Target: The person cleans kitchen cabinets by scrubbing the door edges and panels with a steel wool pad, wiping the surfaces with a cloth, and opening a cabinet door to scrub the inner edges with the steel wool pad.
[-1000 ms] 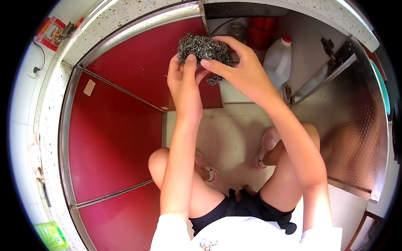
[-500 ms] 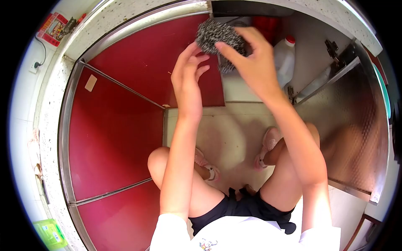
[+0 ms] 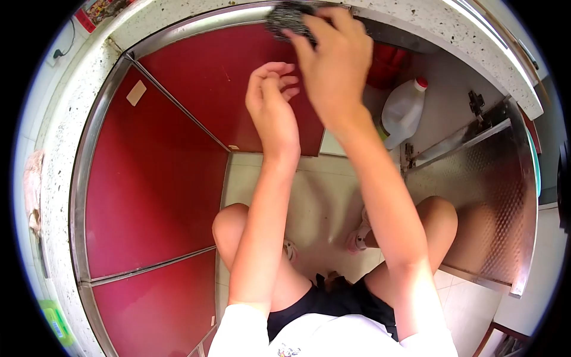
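Grey mesh scourer (image 3: pixel 285 21) up by table (image 3: pixel 410 12) edge! Your right hand (image 3: pixel 339 65) pinches one side, thumb against mesh; left hand (image 3: pixel 270 107) apart, empty, fingers loosely curled. Careful: lopsided grip could let scourer slip; clipping edge could knock it loose.

A kitchen, with red cabinets (image 3: pixel 148 172) under speckled countertop (image 3: pixel 59 131)

Head view: one camera, facing forward and down.
Sits above and behind the fingers (image 3: pixel 272 87); near enough to frame both forearms (image 3: pixel 264 217).
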### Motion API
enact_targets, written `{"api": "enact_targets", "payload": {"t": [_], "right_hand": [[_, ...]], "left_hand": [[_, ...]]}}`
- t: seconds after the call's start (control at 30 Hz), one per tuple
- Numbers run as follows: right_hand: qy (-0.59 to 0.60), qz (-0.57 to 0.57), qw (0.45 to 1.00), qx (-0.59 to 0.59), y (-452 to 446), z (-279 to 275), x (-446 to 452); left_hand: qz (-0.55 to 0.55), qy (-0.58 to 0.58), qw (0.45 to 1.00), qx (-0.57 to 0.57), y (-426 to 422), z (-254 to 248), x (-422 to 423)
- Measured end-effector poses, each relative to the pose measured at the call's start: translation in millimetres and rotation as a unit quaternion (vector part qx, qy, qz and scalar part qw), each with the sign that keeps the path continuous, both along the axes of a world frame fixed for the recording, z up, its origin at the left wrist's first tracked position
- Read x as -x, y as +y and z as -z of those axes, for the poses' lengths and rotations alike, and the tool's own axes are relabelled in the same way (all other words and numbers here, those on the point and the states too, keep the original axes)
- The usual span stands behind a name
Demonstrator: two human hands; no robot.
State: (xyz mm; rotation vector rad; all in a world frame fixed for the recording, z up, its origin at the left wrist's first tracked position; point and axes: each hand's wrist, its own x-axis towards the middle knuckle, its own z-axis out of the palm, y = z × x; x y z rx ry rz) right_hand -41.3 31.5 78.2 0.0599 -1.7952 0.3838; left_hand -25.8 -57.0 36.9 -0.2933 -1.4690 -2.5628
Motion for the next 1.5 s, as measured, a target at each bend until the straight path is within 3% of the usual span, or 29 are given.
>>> {"api": "enact_targets", "payload": {"t": [0.07, 0.17, 0.23, 0.27, 0.33, 0.37, 0.47, 0.63, 0.73, 0.8, 0.93, 1.07, 1.13, 1.27, 1.4, 1.47, 1.5], "right_hand": [[-0.074, -0.024, 0.997, 0.01, -27.7, -11.1, -2.9], [-0.057, -0.057, 0.996, 0.032, -30.9, -6.6, 8.6], [0.01, 0.003, 1.0, 0.007, -8.3, 6.6, 9.1], [0.008, 0.0, 1.0, 0.016, 8.0, 7.8, -0.4], [0.033, 0.004, 0.996, 0.083, 30.2, 7.8, -10.7], [0.031, 0.019, 0.996, 0.083, 30.4, 11.1, -10.2], [0.016, 0.026, 0.997, 0.065, 6.1, 9.5, 1.0], [-0.032, -0.083, 0.996, 0.027, -11.3, -2.0, 7.5], [0.01, -0.003, 1.0, 0.029, 28.3, 0.8, -12.0], [-0.002, -0.008, 0.997, 0.08, 42.7, 0.9, -20.1], [0.01, 0.003, 1.0, -0.008, 12.3, 4.1, 1.9], [-0.028, -0.06, 0.998, -0.006, 2.2, 0.0, 9.2], [-0.012, 0.002, 1.0, -0.026, 24.6, 2.8, -2.1], [-0.038, -0.004, 0.998, 0.056, 30.1, -0.3, -12.8], [-0.052, -0.042, 0.997, -0.036, -18.5, 1.8, 19.9], [-0.046, -0.054, 0.996, -0.053, -24.5, -1.7, 28.2], [-0.047, -0.051, 0.996, -0.054, -18.4, -1.5, 24.1]], "left_hand": [[-0.022, -0.009, 1.0, -0.013, -7.3, -5.9, -0.9], [-0.032, 0.006, 0.999, 0.027, -14.6, 0.8, 5.4], [-0.121, 0.111, 0.961, 0.222, -18.3, 9.8, 10.5], [-0.173, 0.196, 0.882, 0.393, -21.9, 12.0, 10.9], [-0.137, 0.229, 0.833, 0.485, -16.8, 11.6, 7.8], [-0.078, 0.204, 0.837, 0.501, -12.8, 15.8, 7.4], [-0.09, 0.212, 0.805, 0.547, -3.1, 26.1, 7.3], [-0.062, 0.208, 0.803, 0.555, -8.0, 17.4, 7.5], [-0.05, 0.176, 0.829, 0.528, -7.4, 14.7, 8.1], [-0.047, 0.16, 0.84, 0.517, -4.2, 12.3, 4.4], [-0.091, 0.171, 0.831, 0.521, 4.3, 12.9, 3.1], [-0.088, 0.178, 0.825, 0.53, 3.5, 15.3, 1.4], [-0.093, 0.17, 0.826, 0.53, 4.5, 15.4, 0.9], [-0.118, 0.153, 0.825, 0.531, 9.5, 13.6, 1.2], [-0.119, 0.189, 0.838, 0.498, 5.2, 19.6, 3.0], [-0.06, 0.173, 0.8, 0.571, -3.3, 18.7, 5.7], [-0.086, 0.186, 0.801, 0.563, -2.8, 14.2, 3.1]]}}
